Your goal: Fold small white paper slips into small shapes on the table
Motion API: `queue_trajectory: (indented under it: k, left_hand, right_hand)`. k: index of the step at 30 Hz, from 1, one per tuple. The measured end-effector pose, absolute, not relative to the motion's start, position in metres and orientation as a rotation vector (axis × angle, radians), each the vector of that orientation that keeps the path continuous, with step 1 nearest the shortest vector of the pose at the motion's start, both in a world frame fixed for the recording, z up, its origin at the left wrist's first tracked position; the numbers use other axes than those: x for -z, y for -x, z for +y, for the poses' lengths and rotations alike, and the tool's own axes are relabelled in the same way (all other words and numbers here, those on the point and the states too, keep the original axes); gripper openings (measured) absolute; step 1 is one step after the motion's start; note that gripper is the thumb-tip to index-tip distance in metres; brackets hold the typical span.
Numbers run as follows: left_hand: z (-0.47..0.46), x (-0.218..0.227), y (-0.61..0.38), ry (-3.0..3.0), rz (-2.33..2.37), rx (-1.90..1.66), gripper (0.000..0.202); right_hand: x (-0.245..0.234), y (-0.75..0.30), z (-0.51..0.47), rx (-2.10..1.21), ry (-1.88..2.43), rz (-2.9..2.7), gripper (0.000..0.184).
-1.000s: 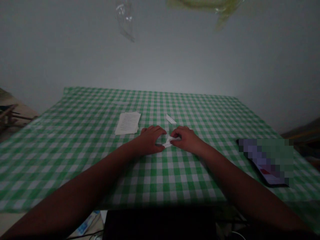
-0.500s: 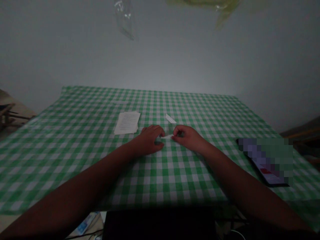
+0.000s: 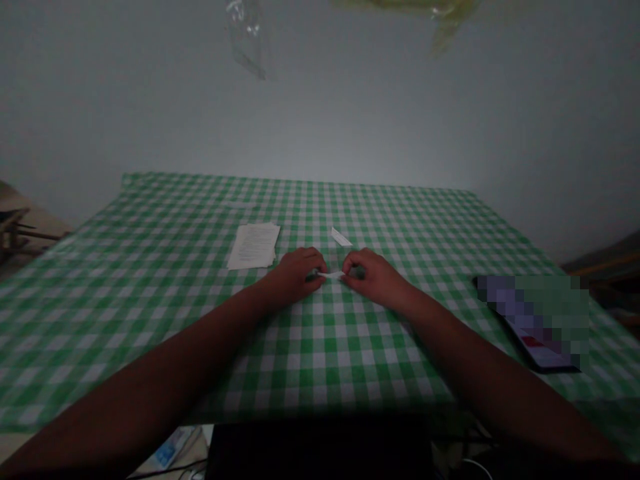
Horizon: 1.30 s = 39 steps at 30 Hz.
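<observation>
A small white strip of paper (image 3: 331,275) is stretched between my two hands, just above the checkered cloth. My left hand (image 3: 301,272) pinches its left end with thumb and fingers. At the other end, the fingertips of my right hand (image 3: 369,275) are closed on the paper. Just beyond my hands lies a folded piece of white paper (image 3: 341,237) with a slanted edge. To the left of my left hand rests a stack of printed paper sheets (image 3: 255,245), its edges slightly uneven.
A green and white checkered tablecloth (image 3: 320,357) covers the table. On the right lies a dark-edged tablet or phone (image 3: 545,357), partly blurred out. A pale wall (image 3: 320,113) stands behind the table, with a clear plastic piece (image 3: 246,40) hanging on it.
My left thumb and fingers have closed on the left end of the paper strip; before, the thumb stood apart below it. My right hand has hardly moved.
</observation>
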<state>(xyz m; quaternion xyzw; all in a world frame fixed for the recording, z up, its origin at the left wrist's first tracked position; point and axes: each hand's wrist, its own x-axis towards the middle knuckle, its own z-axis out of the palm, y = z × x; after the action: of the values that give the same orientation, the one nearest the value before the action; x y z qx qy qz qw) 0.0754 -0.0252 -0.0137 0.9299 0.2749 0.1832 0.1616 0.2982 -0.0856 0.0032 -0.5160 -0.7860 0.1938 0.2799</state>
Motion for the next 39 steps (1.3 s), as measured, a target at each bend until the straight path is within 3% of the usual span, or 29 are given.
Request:
queue_trajectory:
  k: [22,39]
  left_hand:
    - [-0.021,0.02,-0.075,-2.65,0.734,-0.658,0.009]
    - [-0.017,0.018,-0.077,-2.584,0.911,-0.442,0.019]
  right_hand:
    - [0.018,-0.307,-0.073,-0.323,1.249,-2.204,0.004]
    - [0.018,-0.307,-0.073,-0.323,1.182,-2.242,0.009]
